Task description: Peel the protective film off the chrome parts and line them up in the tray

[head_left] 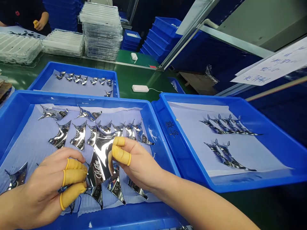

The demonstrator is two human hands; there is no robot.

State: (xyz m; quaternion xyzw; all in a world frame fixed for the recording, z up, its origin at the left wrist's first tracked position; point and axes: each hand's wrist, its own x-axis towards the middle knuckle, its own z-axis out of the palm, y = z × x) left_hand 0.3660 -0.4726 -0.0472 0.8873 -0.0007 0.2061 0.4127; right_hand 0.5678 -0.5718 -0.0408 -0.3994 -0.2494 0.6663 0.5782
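Note:
Both my hands hold one shiny chrome curved part [102, 156] with script lettering, above the near blue tray [158, 127]. My left hand [55, 188], with yellow finger cots, grips the part's lower left edge. My right hand [129, 163], also with cots on its fingertips, pinches its right edge. Several more chrome parts [79, 134] lie on white paper in the tray, some under my hands.
A second blue tray [240, 105] at right holds two rows of stacked chrome parts [227, 126]. A third tray [79, 68] behind holds small chrome pieces. Clear plastic tray stacks [103, 32] stand further back. Another person's hand [39, 24] is at top left. White devices [140, 88] lie on the green table.

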